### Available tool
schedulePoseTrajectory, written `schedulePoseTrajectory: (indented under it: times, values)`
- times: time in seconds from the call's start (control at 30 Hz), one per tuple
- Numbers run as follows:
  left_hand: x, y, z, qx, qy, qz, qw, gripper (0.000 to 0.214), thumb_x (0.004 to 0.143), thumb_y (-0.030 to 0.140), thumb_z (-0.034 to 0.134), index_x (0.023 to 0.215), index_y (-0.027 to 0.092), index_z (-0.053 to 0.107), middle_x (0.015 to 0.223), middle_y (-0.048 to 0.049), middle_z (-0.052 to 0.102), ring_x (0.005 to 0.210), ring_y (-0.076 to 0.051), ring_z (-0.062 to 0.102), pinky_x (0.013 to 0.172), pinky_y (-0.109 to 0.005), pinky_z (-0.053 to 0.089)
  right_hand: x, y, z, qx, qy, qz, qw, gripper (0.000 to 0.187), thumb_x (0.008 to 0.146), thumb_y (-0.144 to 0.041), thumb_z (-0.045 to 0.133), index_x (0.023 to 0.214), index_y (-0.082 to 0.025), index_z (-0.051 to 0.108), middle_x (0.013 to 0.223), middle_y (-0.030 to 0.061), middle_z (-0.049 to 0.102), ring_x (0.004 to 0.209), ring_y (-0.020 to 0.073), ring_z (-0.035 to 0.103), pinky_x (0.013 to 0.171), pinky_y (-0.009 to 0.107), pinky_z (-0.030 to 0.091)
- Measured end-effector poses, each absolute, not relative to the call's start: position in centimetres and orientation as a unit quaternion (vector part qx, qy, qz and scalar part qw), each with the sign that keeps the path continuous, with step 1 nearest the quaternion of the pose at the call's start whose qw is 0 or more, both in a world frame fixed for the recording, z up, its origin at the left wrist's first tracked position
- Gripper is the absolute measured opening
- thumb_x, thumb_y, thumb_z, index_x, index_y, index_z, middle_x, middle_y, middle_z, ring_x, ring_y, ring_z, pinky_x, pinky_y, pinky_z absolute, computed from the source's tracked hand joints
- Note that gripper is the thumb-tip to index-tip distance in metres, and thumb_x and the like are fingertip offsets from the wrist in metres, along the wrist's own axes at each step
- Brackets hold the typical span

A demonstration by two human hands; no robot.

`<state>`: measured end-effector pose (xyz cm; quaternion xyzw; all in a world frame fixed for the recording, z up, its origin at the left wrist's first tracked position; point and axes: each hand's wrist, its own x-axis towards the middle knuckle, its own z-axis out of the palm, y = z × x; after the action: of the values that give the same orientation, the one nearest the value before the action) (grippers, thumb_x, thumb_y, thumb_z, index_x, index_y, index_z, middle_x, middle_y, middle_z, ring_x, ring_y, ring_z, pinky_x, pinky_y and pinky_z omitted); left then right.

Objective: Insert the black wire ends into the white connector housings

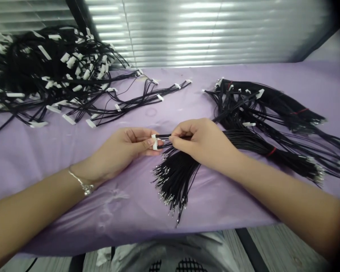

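Note:
Between the thumb and fingers of my left hand (133, 142) is a small white connector (155, 141), with several black wires running from it to the right. My right hand (201, 139) pinches a black wire with a metal tip (164, 139) just right of the connector. Whether that tip is inside the connector I cannot tell. Under my right hand lies a bundle of black wires (177, 173), its bare metal ends fanned out toward the front. The bundle continues to the right, where a red tie (271, 152) holds it.
A large heap of black cables with white connectors (45, 68) fills the back left. Another tied wire bundle (272, 96) and loose cables with connectors lie at the right. Purple cloth (116, 211) covers the table; window blinds (172, 34) stand behind it.

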<state>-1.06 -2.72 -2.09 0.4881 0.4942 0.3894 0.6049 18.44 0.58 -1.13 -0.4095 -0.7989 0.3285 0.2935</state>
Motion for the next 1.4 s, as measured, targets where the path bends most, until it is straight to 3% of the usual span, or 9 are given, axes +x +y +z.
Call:
schedulePoseTrajectory:
  times: [0.37, 0.77, 1.4]
  values:
    - [-1.29, -2.84, -2.17, 0.489, 0.489, 0.39, 0.608, 0.013, 0.076, 0.022, 0.071, 0.088, 0.018, 0.075, 0.091, -0.0059, 0.073, 0.081, -0.016, 0.068, 0.08, -0.029, 0.057, 18.37, 0.5, -1.05, -0.397, -0.803, 0.324, 0.305, 0.011, 0.072, -0.014, 0.056, 0.068, -0.014, 0.067, 0.061, -0.0022, 0.064, 0.054, 0.0081, 0.052, 0.053, 0.022, 0.037]
    - [-1.16, -3.03, -1.51, 0.483, 0.473, 0.371, 0.637, 0.011, 0.079, 0.02, 0.068, 0.089, 0.018, 0.074, 0.086, -0.0017, 0.072, 0.077, -0.008, 0.065, 0.076, -0.016, 0.053, 18.55, 0.39, -0.89, -0.4, -0.8, 0.335, 0.296, 0.014, 0.075, -0.018, 0.056, 0.069, -0.014, 0.068, 0.058, -0.003, 0.061, 0.052, 0.0061, 0.048, 0.049, 0.02, 0.034]
    - [-1.37, -2.55, -1.8, 0.472, 0.455, 0.369, 0.659, 0.012, 0.078, 0.011, 0.068, 0.088, 0.013, 0.074, 0.083, -0.0042, 0.072, 0.075, -0.01, 0.067, 0.071, -0.017, 0.056, 18.36, 0.16, -1.13, -0.389, -0.833, 0.305, 0.249, 0.018, 0.08, -0.022, 0.054, 0.068, -0.015, 0.065, 0.059, -0.0034, 0.059, 0.054, 0.0068, 0.047, 0.05, 0.023, 0.031]
